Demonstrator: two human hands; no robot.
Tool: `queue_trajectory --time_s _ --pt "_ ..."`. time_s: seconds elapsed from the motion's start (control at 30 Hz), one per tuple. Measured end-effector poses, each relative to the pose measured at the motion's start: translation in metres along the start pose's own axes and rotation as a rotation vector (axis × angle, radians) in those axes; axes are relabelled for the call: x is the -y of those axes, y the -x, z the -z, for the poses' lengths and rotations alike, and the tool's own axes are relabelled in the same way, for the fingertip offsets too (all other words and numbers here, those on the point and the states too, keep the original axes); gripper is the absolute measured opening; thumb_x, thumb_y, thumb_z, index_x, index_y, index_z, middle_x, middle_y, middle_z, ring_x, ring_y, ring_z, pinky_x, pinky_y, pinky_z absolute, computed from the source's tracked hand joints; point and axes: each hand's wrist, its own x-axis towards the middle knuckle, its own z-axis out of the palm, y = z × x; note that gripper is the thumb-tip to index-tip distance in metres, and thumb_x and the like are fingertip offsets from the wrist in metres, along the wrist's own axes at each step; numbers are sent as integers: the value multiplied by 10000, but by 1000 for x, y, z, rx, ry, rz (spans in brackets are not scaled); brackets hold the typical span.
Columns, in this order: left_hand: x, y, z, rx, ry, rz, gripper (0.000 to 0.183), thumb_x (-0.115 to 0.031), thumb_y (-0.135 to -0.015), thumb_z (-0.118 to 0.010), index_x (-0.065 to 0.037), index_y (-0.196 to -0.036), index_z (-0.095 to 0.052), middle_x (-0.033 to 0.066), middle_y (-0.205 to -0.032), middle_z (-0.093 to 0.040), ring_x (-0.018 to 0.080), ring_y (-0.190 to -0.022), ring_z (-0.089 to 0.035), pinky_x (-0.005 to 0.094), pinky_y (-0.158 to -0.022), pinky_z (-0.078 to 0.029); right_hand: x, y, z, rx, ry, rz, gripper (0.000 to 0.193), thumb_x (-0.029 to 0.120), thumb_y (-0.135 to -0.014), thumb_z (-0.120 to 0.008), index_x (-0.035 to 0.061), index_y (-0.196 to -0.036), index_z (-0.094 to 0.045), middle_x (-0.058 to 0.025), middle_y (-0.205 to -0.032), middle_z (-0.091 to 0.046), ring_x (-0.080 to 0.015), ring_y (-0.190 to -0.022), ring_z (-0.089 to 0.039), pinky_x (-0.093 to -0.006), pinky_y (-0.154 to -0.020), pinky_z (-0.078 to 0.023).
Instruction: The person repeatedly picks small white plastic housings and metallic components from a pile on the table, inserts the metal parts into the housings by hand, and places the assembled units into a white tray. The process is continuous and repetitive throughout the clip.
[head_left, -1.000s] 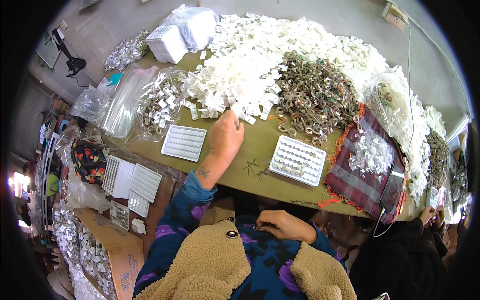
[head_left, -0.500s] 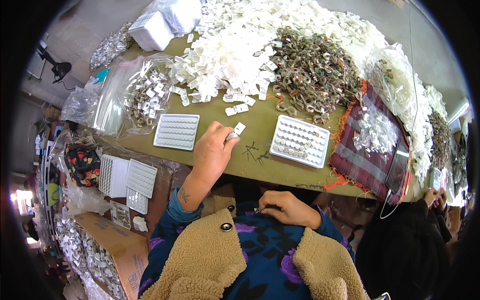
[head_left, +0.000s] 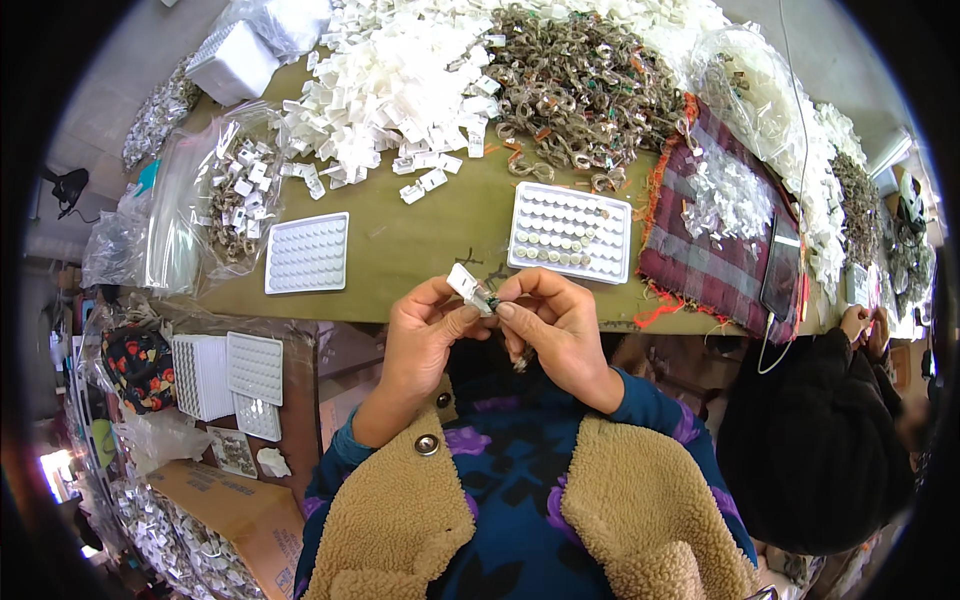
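Both hands meet in front of my chest at the near edge of the table [head_left: 400,292]. Between the thumb and fingers of my left hand [head_left: 418,325] is a small white plastic piece [head_left: 463,281]. My right hand [head_left: 556,325] pinches a small coiled brown cable [head_left: 522,357], part of which hangs below its fingers; a greenish bit shows at the fingertips. The cable's end and the plastic piece are close together, but the fingers hide whether they join. Beyond the hands lies a white tray [head_left: 622,262] with round pieces in some of its hollows.
Another white tray [head_left: 307,254] lies left. Behind are a heap of white plastic pieces [head_left: 385,110] and a heap of coiled brown cables [head_left: 580,85]. A checked cloth [head_left: 665,255] bears clear bits and a phone [head_left: 780,265]. Another person's hands [head_left: 866,325] work at far right.
My left hand has come back from over the table with the white plastic piece. My right hand has risen from my lap to meet it. The whole view has shifted slightly.
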Motion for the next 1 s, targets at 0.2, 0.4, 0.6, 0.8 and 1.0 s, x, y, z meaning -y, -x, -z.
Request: queue_trajectory --time_s 0.2,0.4,0.6,0.8,1.0 --pt "7 4 -1 38 57 15 185 -81 -941 -663 4 -1105 -649 106 -991 -710 187 -866 -710 288 -736 -602 1 1 -4 -97 316 34 58 12 -923 -637 -43 -942 -631 -14 -764 -629 -25 -595 -541 -194 -491 -425" --pt "5 4 6 150 226 206 153 -97 -963 -633 26 -1054 -643 128 -972 -706 215 -874 -715 309 -761 -620 19 -6 15 37 168 -244 93 40 -879 -670 -48 -889 -645 -27 -740 -642 -31 -551 -517 -202 -464 -384" --pt "8 5 6 154 297 258 140 -103 -956 -643 24 -1014 -641 131 -979 -704 216 -877 -715 311 -763 -621 22 -8 22 88 150 -314 106 51 -873 -676 -41 -905 -635 -51 -734 -648 -53 -516 -492 -207 -458 -357" --pt "10 7 1 85 308 236 103 -72 -948 -648 6 -1015 -646 108 -976 -702 194 -876 -706 329 -782 -619 15 2 12 39 443 -142 35 -9 -901 -662 -27 -929 -651 -26 -770 -641 -37 -638 -531 -192 -561 -414" --pt "14 10 0 88 341 109 117 -56 -935 -663 -3 -1038 -647 93 -976 -700 164 -842 -689 314 -783 -605 5 3 11 50 228 -48 43 4 -908 -661 -36 -920 -654 -22 -799 -640 -37 -661 -552 -194 -563 -428"
